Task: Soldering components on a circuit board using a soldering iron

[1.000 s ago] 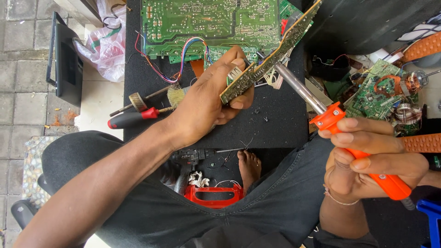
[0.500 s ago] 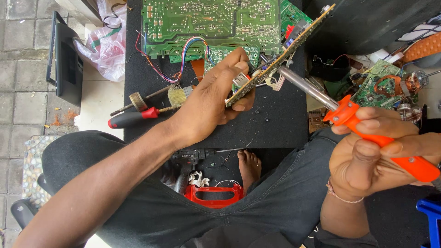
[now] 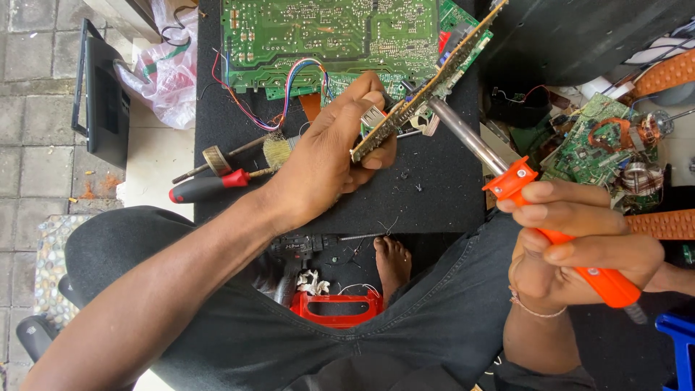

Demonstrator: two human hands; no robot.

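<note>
Nearest you, your dark trousers (image 3: 405, 340) fill the bottom of the view, with a bare foot (image 3: 392, 262) and a red plastic tool case (image 3: 337, 308) down in the gap between your knees. Your right hand (image 3: 579, 242) sits low at right, fingers (image 3: 561, 192) wrapped tight round the orange handle of the soldering iron (image 3: 539, 213); its metal barrel angles up and left, and the tip meets the underside of the narrow circuit board (image 3: 427, 90). Your left hand (image 3: 329, 156) comes in from bottom left, fingers (image 3: 365, 108) pinched shut on the lower end of that narrow board, holding it tilted on edge above the black mat (image 3: 434, 199) of the desk. The board runs diagonally from your hand up to the top right. Just left of the left hand, on the mat, lie a red-and-black screwdriver (image 3: 210, 187), a small brush (image 3: 276, 150) and a wooden-handled tool (image 3: 217, 159), close together. Further back, a large green circuit board (image 3: 326, 36) lies flat, with coloured wires (image 3: 289, 80) looping from its near edge. Right of the mat is a heap of smaller green boards and copper coils (image 3: 608, 145). Far left, a white plastic bag (image 3: 170, 69) and a dark flat panel (image 3: 101, 101) rest on the paved floor.
</note>
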